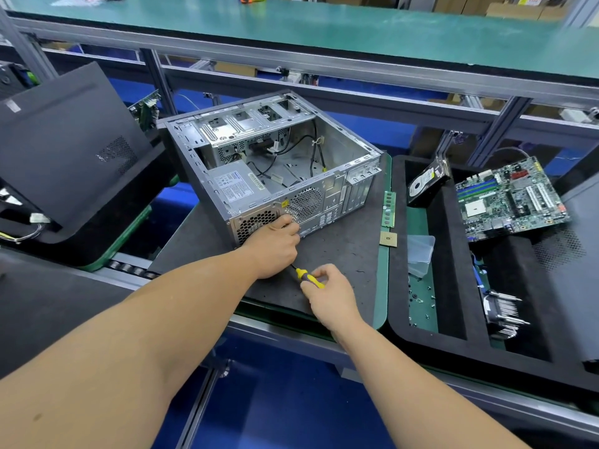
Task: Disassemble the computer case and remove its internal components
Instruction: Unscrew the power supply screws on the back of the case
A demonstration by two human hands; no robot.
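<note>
Screwdriver (pixel 309 277) shaft is mostly hidden behind the left hand (pixel 275 244), so the tip & whatever screw it meets can't be made out; left fingers curl vs. the rear panel of the computer case (pixel 275 166), can't tell if they pinch the shaft. Right hand (pixel 330 293) pinches the yellow/black handle w/ curled fingers. Case lies on its side on the dark mat (pixel 343 247), side panel off, inside showing PSU (pixel 236 184), loose black cables & empty drive bays; motherboard (pixel 512 199) sits apart in the tray to the right.
</note>
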